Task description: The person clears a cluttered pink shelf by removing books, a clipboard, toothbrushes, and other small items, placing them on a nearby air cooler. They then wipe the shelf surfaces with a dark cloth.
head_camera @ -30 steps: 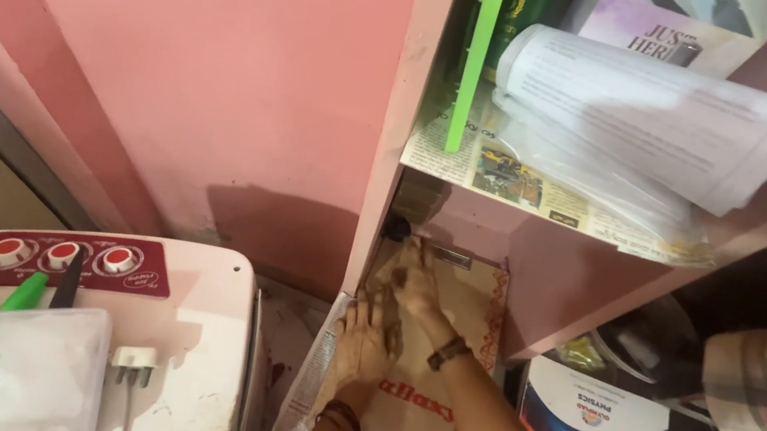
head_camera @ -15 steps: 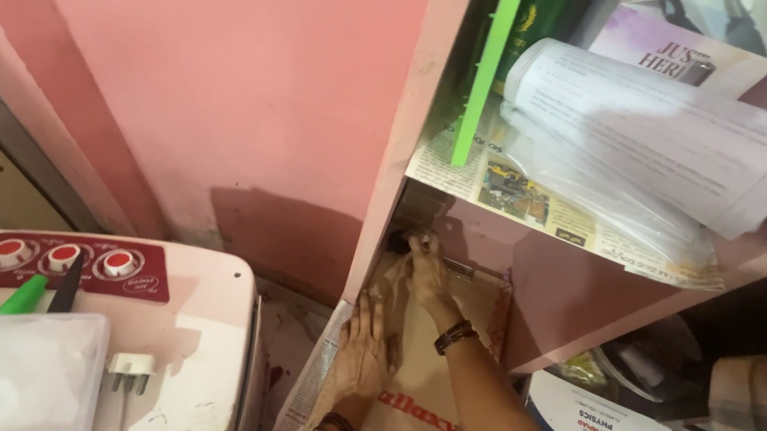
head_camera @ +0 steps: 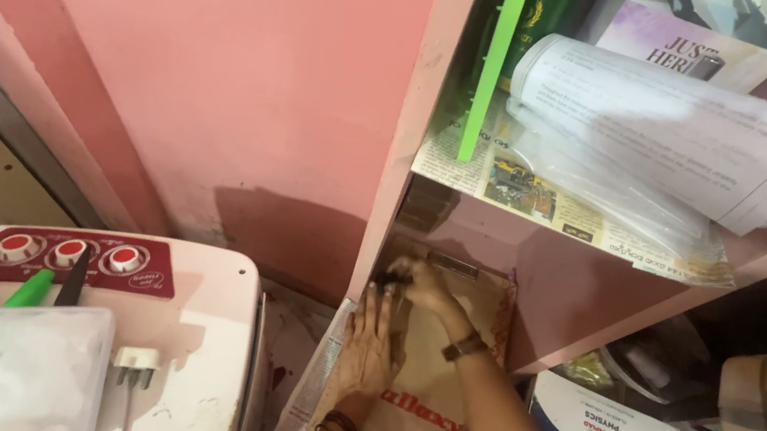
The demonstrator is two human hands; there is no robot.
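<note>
On the bottom shelf (head_camera: 530, 292), a brown paper bag (head_camera: 428, 367) is pressed flat under the left hand (head_camera: 370, 346), fingers spread; the right hand (head_camera: 424, 284) is curled at its far edge, whether clamped cannot be told. The bag looks light, limp and tearable, best gripped by its edges. Newspaper (head_camera: 308, 396) lies beneath.

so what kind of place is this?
Likely a home utility or storage corner: a washing machine with red dials, a pink shelf unit lined with newspaper, and books and papers stacked on it.
</note>
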